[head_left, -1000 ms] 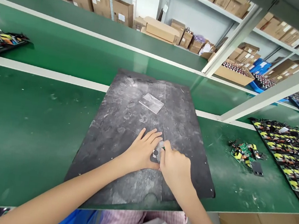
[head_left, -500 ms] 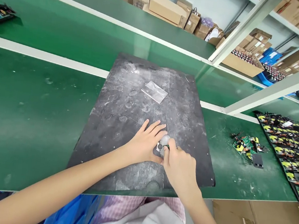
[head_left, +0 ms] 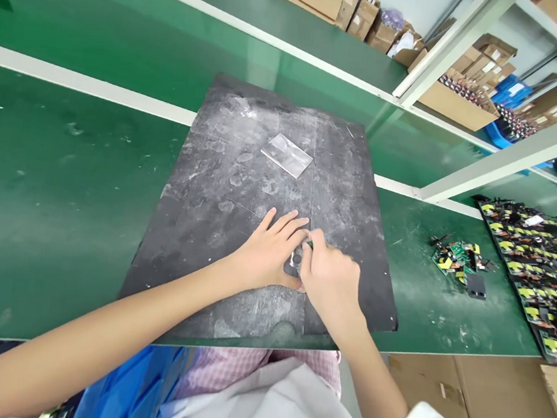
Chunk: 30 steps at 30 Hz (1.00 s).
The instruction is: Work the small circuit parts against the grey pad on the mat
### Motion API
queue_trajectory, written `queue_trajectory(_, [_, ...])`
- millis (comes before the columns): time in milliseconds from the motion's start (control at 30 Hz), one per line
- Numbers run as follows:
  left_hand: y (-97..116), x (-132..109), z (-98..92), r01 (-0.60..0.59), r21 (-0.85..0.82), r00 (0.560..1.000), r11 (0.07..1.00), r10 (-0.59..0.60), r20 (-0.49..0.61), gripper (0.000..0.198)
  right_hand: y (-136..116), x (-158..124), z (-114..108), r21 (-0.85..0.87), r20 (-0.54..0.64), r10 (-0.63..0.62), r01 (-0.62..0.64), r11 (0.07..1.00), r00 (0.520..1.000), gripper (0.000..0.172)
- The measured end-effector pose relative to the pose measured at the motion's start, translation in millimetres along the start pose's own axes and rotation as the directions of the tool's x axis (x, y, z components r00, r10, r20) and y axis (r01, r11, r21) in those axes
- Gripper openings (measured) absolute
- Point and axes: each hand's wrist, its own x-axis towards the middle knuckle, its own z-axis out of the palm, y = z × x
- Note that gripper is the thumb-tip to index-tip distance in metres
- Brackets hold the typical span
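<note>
My left hand (head_left: 269, 256) lies palm down on a dark, scuffed mat (head_left: 210, 194), fingers stretched out and spread. Between its thumb and index finger sits a small clear and metallic piece with a dark round centre (head_left: 295, 259), partly covered by both hands. My right hand (head_left: 330, 272) is closed from the right side, its thumb and index finger pinched at the piece's edge. A bit of green shows at those fingertips, but what they grip is mostly hidden. Farther up the mat lies a flat, shiny, clear rectangular sheet (head_left: 287, 156).
On the green bench (head_left: 57, 210), a small pile of circuit boards (head_left: 458, 263) lies to the right, beside a tray full of wired boards (head_left: 532, 278). A white frame post (head_left: 511, 152) slants over the right side. Blue bins (head_left: 137, 387) are below the bench edge.
The view has shifted slightly, so the bench sits higher in the picture. My right hand has turned a little and covers more of the small piece. My left hand keeps its place.
</note>
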Motion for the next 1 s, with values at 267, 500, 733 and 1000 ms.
queue_trajectory(267, [0,1,1.9,-0.010,0.003,1.000,1.000,0.010,0.007,0.088,6,-16,2,-0.005,0.069,0.001,0.000,1.000,0.998,0.013])
queue_trajectory(500, [0,2,1.0,0.008,0.003,1.000,1.000,-0.008,0.007,0.088,0,8,-2,0.001,-0.019,0.006,-0.006,1.000,1.000,0.019])
queue_trajectory(733, [-2,0,3.7,-0.010,-0.013,1.000,1.000,0.010,-0.013,0.086,4,-8,-1,-0.031,0.090,0.008,-0.005,1.000,0.996,0.016])
queue_trajectory(1000, [-2,-1,3.1,-0.013,-0.020,1.000,1.000,0.012,-0.018,0.084,2,-6,-2,-0.016,0.074,0.001,0.000,1.000,0.997,0.016])
